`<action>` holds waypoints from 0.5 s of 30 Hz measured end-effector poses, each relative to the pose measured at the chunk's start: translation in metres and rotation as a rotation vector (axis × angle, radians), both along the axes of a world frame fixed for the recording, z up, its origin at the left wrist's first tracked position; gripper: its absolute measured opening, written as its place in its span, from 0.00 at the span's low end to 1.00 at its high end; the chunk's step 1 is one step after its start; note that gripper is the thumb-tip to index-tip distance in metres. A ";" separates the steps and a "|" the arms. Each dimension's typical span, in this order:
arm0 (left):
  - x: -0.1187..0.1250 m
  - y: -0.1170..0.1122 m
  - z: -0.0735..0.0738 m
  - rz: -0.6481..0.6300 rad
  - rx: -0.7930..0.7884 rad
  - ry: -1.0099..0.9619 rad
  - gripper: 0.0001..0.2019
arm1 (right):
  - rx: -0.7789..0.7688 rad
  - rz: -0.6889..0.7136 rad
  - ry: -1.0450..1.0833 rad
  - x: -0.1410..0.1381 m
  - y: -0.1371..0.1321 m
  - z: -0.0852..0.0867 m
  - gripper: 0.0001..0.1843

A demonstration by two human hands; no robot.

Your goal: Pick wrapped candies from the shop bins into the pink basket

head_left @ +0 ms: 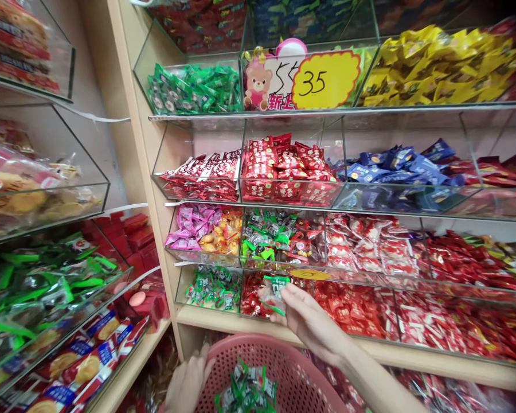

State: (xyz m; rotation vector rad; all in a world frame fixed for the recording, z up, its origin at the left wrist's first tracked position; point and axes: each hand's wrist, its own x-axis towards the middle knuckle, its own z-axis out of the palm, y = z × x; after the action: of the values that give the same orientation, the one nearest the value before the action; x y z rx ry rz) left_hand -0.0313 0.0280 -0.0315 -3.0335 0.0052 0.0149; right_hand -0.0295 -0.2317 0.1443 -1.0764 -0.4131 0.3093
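My right hand (307, 315) pinches a small green-and-clear candy packet (276, 291) between thumb and fingers, in front of the lowest row of bins. Below it is a pink perforated plastic basket (298, 364), cut off by the bottom of the picture. Several green-wrapped candies (249, 387) lie inside the basket. My left hand (189, 376) grips the basket's left rim, slightly blurred. Similar green-wrapped candies (214, 288) fill the lowest bin at the left, and red-wrapped candies (251, 295) fill the bin behind my right hand.
Clear bins on wooden shelves rise ahead, holding red packets (284, 163), blue packets (387, 163) and yellow packets (442, 69). A yellow price sign (327, 80) stands on the top shelf. At left, another shelf holds green-edged packets (47, 287). A wooden ledge (447, 364) runs below the bins.
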 end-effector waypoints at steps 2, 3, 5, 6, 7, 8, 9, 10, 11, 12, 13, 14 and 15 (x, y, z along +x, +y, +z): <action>-0.001 0.000 0.000 -0.002 0.009 0.003 0.22 | 0.106 0.059 0.072 -0.005 0.002 -0.009 0.08; -0.001 0.000 0.000 -0.007 0.007 0.007 0.22 | 0.145 0.079 0.105 -0.006 0.002 -0.014 0.07; -0.001 -0.001 0.002 -0.018 0.005 0.011 0.22 | 0.185 0.105 0.170 -0.008 0.004 -0.022 0.05; -0.002 -0.001 0.003 -0.015 0.012 0.010 0.22 | 0.186 0.111 0.198 -0.008 0.005 -0.026 0.05; -0.002 -0.001 0.003 -0.014 0.021 0.006 0.22 | 0.177 0.112 0.218 -0.009 0.006 -0.030 0.05; -0.002 -0.001 0.003 -0.013 0.029 0.002 0.22 | 0.161 0.108 0.232 -0.009 0.007 -0.034 0.06; -0.002 -0.001 0.003 -0.012 0.034 -0.004 0.22 | 0.141 0.100 0.236 -0.010 0.008 -0.037 0.08; -0.002 -0.001 0.002 -0.014 0.036 -0.008 0.22 | 0.119 0.091 0.231 -0.010 0.009 -0.040 0.09; -0.002 0.000 0.001 -0.020 0.034 -0.015 0.22 | 0.097 0.082 0.218 -0.011 0.009 -0.042 0.10; -0.002 0.000 0.000 -0.025 0.030 -0.019 0.22 | 0.077 0.076 0.202 -0.012 0.010 -0.044 0.11; -0.002 0.000 -0.001 -0.028 0.024 -0.021 0.22 | 0.058 0.072 0.186 -0.012 0.010 -0.045 0.11; -0.002 0.000 -0.001 -0.028 0.018 -0.023 0.22 | 0.041 0.069 0.172 -0.012 0.010 -0.046 0.11; -0.002 0.000 -0.001 -0.029 0.013 -0.022 0.22 | 0.024 0.067 0.162 -0.013 0.010 -0.046 0.11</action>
State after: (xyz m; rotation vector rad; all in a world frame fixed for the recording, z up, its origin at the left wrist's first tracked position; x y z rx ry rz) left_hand -0.0336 0.0283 -0.0321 -3.0203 0.0471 -0.0204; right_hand -0.0422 -0.2214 0.0978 -1.0072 -0.3080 0.4466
